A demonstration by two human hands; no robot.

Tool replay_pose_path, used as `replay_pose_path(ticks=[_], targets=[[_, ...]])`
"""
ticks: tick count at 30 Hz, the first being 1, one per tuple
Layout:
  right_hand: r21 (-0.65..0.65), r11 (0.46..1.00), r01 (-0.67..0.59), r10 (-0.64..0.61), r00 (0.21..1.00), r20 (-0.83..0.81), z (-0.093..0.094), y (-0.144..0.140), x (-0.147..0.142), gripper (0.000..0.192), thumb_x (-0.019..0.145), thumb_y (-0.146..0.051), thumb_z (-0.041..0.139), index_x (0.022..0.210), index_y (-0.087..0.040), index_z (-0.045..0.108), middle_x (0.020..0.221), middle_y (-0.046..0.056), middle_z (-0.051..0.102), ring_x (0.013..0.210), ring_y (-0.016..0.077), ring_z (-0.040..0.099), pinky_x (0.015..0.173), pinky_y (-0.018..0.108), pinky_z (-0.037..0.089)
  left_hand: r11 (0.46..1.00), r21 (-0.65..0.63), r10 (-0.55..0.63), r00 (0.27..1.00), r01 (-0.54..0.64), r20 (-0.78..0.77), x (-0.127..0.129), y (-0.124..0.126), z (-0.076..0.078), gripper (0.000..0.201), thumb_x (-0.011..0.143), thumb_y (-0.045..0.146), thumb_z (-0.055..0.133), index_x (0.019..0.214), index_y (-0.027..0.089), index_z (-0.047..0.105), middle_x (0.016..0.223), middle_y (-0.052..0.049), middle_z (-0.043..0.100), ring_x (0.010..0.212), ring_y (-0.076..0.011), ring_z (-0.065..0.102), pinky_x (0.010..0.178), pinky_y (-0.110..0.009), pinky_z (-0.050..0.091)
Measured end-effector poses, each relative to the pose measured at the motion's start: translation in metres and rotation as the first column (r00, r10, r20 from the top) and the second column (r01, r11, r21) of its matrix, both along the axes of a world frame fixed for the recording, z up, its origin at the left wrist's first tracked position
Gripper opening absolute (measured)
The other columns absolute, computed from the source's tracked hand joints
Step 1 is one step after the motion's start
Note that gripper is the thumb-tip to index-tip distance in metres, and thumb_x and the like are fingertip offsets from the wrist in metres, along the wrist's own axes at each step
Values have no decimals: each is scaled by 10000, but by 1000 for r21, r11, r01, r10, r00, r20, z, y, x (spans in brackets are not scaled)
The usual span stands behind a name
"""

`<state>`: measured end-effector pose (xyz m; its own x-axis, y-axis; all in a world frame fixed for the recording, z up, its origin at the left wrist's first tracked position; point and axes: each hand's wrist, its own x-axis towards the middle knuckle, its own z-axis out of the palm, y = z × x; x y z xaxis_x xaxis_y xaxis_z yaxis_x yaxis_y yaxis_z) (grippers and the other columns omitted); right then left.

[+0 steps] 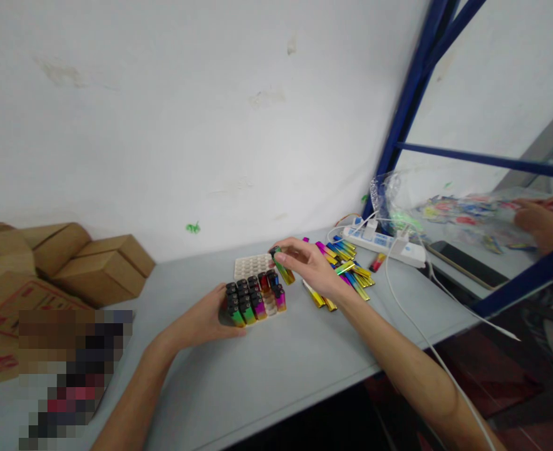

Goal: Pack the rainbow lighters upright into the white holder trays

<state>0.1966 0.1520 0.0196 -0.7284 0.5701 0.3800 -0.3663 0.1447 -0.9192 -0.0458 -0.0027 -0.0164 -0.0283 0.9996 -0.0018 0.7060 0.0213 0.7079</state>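
The left hand (205,319) rests open against the near side of the white tray (252,288), probably to keep it from sliding. The right hand (311,266) pinches one green-gold lighter (283,269), tilted, above the tray's filled rows. Loose lighters (344,266) lie just right; the table edge (304,401) is near, with free grey surface in front.

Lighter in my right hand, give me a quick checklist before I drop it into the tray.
1. Grip: the right hand pinches the green lighter in its fingertips: ok.
2. Tray steadied: the left hand rests against the white tray at its near corner: ok.
3. Free slot: open cells show at the far end and among the standing lighters: ok.
4. Orientation: held lighter is tilted, dark cap up, not upright: not ok.
5. Supply: loose lighters lie right of the tray: ok.
6. White cable crosses the table, clear of the tray: ok.
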Motion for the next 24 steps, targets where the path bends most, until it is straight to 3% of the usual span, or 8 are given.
replay_pose_path(ticks=[4, 9, 15, 21, 24], targets=[[192, 980, 54, -59, 998, 17, 0, -3, -1, 276, 914, -435, 799, 1050, -213, 706, 1052, 50, 746, 1003, 195, 700, 970, 368, 548, 1000, -1, 10, 1000, -10, 20, 1, 0, 0, 798, 622, 320, 957, 1350, 214, 649, 1403, -134, 701, 1281, -382, 667, 1153, -537, 526], [474, 871, 130, -213, 969, 125, 5, -1, -1, 202, 972, -371, 742, 1083, -210, 693, 1010, 49, 787, 984, 209, 742, 953, 365, 540, 1000, -16, 3, 1000, -3, 31, 2, 0, 1, 846, 639, 315, 945, 1403, 176, 610, 1454, -160, 669, 1274, -379, 664, 1157, -544, 519], [622, 783, 15, -232, 935, 269, 16, 8, -4, 155, 982, -281, 734, 1116, -223, 685, 1015, 32, 802, 969, 215, 753, 939, 364, 519, 1000, -23, 6, 1000, -5, 25, 2, 0, 2, 799, 630, 322, 945, 1352, 192, 627, 1404, -133, 704, 1262, -372, 670, 1141, -512, 536], [769, 624, -140, -241, 902, 359, 7, 8, -15, 138, 912, -181, 807, 1021, -170, 723, 1136, 105, 737, 1101, 255, 677, 1002, 391, 492, 999, -33, 11, 1000, -11, -5, -3, 0, -4, 708, 632, 334, 940, 1274, 251, 655, 1318, -110, 733, 1231, -381, 686, 1115, -520, 552], [781, 611, -130, -262, 897, 355, 4, 8, -19, 154, 901, -193, 825, 1026, -170, 738, 1168, 109, 694, 1145, 257, 639, 1023, 396, 484, 1000, -24, 15, 1000, -15, -6, -3, 1, -5, 731, 617, 330, 942, 1286, 263, 654, 1302, -104, 736, 1233, -388, 680, 1131, -544, 539]])
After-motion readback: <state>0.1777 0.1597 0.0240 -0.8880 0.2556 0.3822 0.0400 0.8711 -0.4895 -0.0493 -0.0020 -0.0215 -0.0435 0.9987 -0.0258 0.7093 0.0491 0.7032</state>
